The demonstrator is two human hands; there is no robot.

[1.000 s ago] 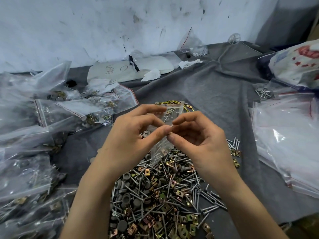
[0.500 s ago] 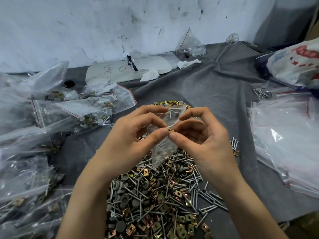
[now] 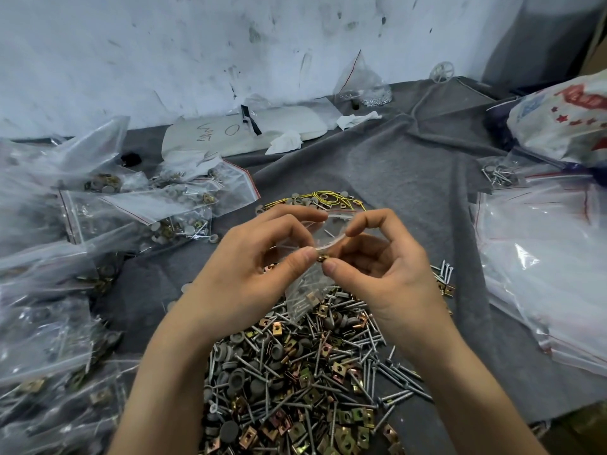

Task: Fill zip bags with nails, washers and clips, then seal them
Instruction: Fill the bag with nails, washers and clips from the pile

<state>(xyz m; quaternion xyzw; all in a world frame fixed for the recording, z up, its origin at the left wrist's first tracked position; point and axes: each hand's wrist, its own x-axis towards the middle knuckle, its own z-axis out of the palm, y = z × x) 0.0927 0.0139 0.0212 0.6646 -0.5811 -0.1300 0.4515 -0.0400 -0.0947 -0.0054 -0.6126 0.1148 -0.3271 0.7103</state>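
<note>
Zip bag (image 3: 307, 290) hangs mouth-up, long axis seemingly near vertical.

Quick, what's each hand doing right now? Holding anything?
Left hand: closed, pinching the bag at its mouth.
Right hand: closed, pinching the bag's rim; a clip sits between both thumbs.

glossy clear plastic zip bag (image 3: 323, 234) in my hands, shiny metal screws (image 3: 331, 366) below it on fuzzy matt grey cloth (image 3: 377, 172)
</note>
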